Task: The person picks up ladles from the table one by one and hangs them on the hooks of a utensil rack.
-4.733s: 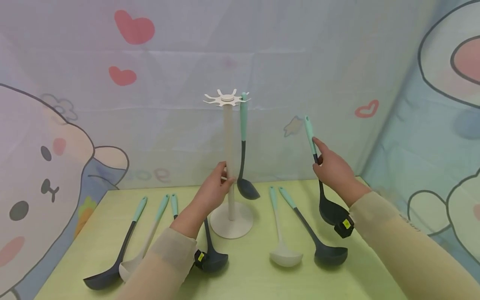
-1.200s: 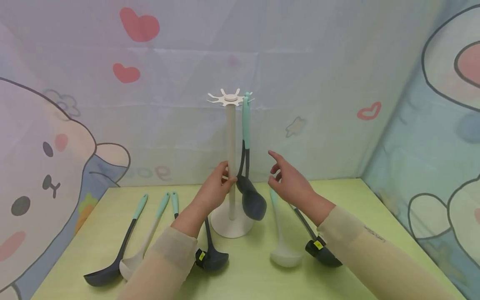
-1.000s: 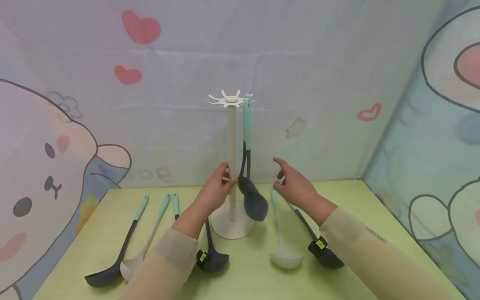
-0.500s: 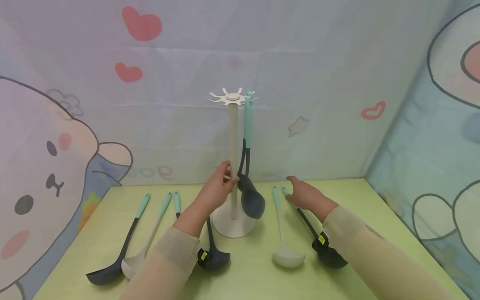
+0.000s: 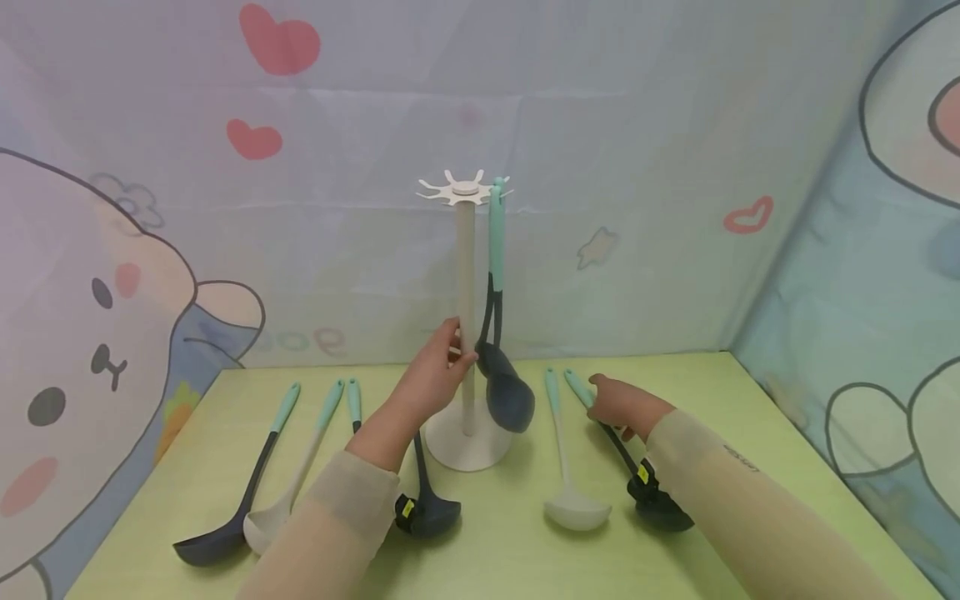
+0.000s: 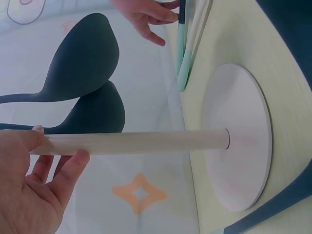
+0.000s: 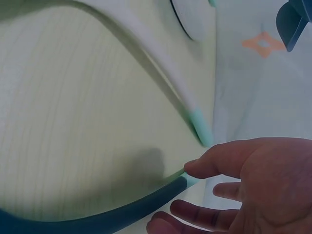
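My left hand (image 5: 431, 375) grips the pole of a white utensil stand (image 5: 467, 275), thumb on one side and fingers on the other, plain in the left wrist view too. From its star-shaped top hang two dark ladles with mint handles, the front ladle (image 5: 510, 400) overlapping the rear ladle (image 6: 100, 109). My right hand (image 5: 626, 404) is at the mint handle of a dark ladle (image 5: 663, 512) lying on the table. In the right wrist view the thumb is at that handle and the other fingers are spread apart below it, not closed round it.
A white ladle (image 5: 576, 510) lies left of my right hand. On the left lie a dark ladle (image 5: 213, 546), a white ladle (image 5: 266, 525) and another dark ladle (image 5: 435, 517), partly behind my left arm. A printed cloth (image 5: 360, 167) backs the pale green table (image 5: 510, 558).
Earlier my right hand held up a dark ladle; it now hangs on the stand. The empty right hand then moved down and right to the lying ladle's handle. My left hand stayed on the pole.
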The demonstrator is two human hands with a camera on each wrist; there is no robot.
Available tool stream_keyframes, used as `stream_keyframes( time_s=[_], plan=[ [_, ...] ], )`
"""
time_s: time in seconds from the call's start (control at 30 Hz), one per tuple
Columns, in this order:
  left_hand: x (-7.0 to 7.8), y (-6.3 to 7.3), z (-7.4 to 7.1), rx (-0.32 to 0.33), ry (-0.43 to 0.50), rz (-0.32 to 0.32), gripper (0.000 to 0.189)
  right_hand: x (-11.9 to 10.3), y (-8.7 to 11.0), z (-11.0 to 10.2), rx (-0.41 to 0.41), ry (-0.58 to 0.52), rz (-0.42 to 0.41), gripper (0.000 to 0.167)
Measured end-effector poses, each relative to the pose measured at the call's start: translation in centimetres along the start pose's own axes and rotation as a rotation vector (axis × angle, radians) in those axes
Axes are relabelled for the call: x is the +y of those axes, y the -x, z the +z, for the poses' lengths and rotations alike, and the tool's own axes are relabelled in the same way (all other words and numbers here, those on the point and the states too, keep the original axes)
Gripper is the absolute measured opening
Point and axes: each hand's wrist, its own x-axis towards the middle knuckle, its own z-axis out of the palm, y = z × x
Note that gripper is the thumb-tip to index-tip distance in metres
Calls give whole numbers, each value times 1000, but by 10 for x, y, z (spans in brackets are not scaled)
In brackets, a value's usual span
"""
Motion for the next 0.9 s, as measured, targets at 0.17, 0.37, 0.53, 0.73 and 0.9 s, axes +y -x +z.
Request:
stream_keyframes(
  time_s=[0.17,0.37,0.53,0.73,0.9],
  plan=[
    [-1,0,-1,3,-16,0,55,4,-1,1,-29,-6,42,74],
    [0,0,0,5,-26,15,57,5,-2,3,-47,-27,58,74],
    [1,1,1,10,-19,27,57,4,-1,3,-54,-7,58,72],
    [2,1,2,17,-39,31,57,4,1,3,-43,9,52,73],
    [2,2,2,29,-65,26,57,5,1,5,-43,2,40,72]
  ],
)
